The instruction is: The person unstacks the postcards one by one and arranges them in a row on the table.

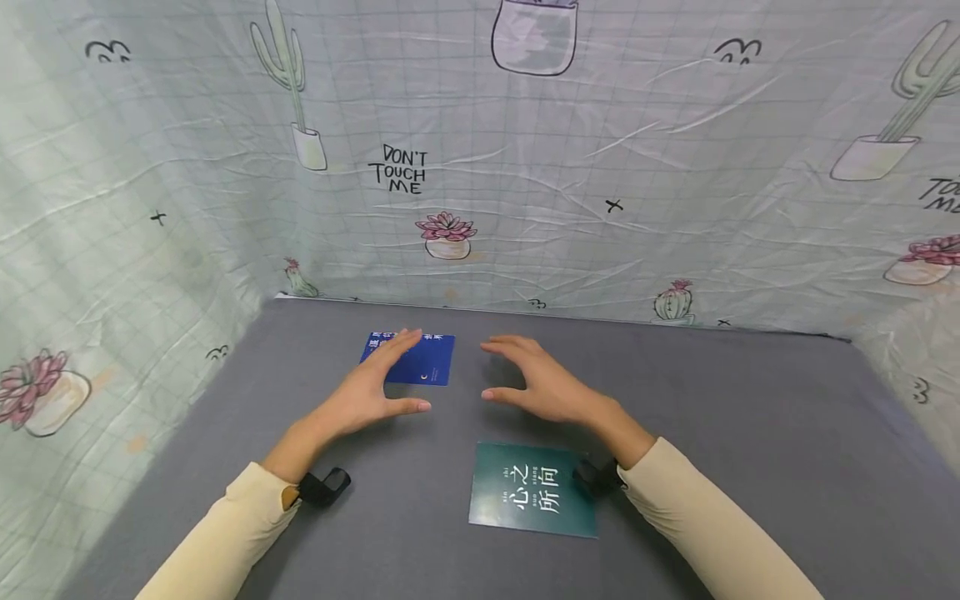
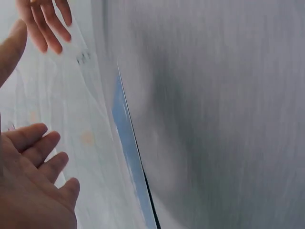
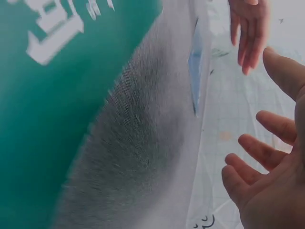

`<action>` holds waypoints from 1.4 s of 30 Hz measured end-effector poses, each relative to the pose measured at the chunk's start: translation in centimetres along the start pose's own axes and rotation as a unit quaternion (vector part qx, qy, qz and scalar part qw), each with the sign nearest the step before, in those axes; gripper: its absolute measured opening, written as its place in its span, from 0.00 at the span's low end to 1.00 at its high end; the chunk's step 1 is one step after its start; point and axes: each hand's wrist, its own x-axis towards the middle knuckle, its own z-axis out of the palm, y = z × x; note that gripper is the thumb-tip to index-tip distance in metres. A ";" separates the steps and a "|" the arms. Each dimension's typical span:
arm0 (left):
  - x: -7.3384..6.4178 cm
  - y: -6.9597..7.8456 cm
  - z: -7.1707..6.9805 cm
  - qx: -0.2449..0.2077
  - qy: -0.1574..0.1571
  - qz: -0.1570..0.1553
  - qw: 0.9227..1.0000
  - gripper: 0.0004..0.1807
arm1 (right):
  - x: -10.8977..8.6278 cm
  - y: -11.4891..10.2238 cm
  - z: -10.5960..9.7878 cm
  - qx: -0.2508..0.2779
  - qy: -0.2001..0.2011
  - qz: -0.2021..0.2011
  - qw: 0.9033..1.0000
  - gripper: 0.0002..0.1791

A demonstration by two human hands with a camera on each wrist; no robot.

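Both hands hover over the grey table, palms facing each other, holding nothing. The left hand is nearest a dark blue card with white print and a small yellow moon; its fingers overlap the card's left part in the head view. The right hand is held to the right of that card, fingers spread and gently bent. Below it lies a green card with white Chinese characters, partly covered by the right wrist's black camera. In the right wrist view the green card fills the left side, beside the right hand.
A grey cloth table spreads under both arms. Behind and at the sides hangs a pale curtain printed with cacti and potted plants, meeting the table's back edge. Black cameras sit on the wrists, by the cream sleeves.
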 end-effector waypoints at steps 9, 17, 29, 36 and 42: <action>-1.9 3.3 2.0 -0.047 -0.002 0.028 0.998 0.53 | -3.8 -1.1 -0.1 0.027 0.008 0.002 1.000 0.37; -3.8 5.0 3.6 -0.085 -0.005 0.059 0.995 0.54 | -7.3 -1.5 -0.6 0.038 0.021 0.008 0.999 0.37; -5.6 7.4 5.7 -0.121 -0.036 0.034 0.991 0.55 | -11.4 -1.2 -0.5 0.037 0.043 0.009 0.998 0.38; -6.5 8.0 6.6 -0.134 -0.029 0.035 0.990 0.55 | -13.6 -0.9 -0.2 0.032 0.061 0.010 0.998 0.38; -7.0 8.3 7.5 -0.138 -0.042 0.047 0.988 0.52 | -15.4 -1.0 0.2 0.028 0.076 0.023 0.996 0.37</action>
